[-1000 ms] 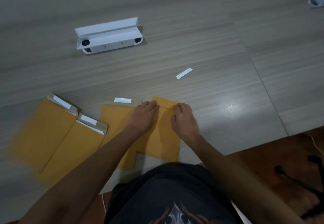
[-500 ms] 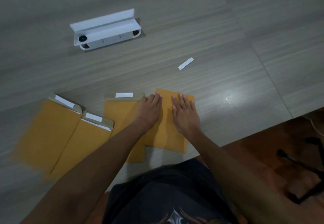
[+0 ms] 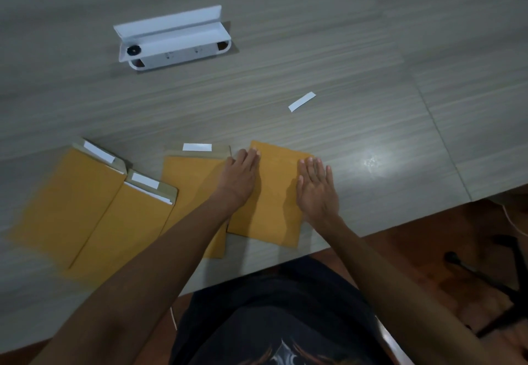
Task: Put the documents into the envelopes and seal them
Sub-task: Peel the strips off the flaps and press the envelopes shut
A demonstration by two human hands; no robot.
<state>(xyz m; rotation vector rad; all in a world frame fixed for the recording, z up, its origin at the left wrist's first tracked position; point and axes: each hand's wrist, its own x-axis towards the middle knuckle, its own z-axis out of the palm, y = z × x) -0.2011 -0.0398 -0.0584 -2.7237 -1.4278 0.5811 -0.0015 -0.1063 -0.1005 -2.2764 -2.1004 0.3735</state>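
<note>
Closed envelope [image 3: 274, 193] flat on counter [image 3: 371, 124] near front edge, flap folded down, overlapping next envelope [image 3: 191, 179] whose flap is open, strip on. Left hand [image 3: 240, 182] flat, fingers straight, pressing its left side; right hand [image 3: 317, 190] flat at right edge, grasping nothing. To seal well: press firmly along flap, edge to edge. Two more envelopes [image 3: 94, 202] left, unsealed. Peeled strip [image 3: 302, 101] and white holder [image 3: 174, 39] beyond

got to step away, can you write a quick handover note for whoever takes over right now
Left hand and right hand: both open, flat on the sealed envelope nearest the table edge.
Done: that envelope's flap is folded shut; its peeled strip lies beyond it.
Left: three open envelopes to its left, flaps up, adhesive strips on. Two show white paper at the mouth; the third's contents can't be seen.
</note>
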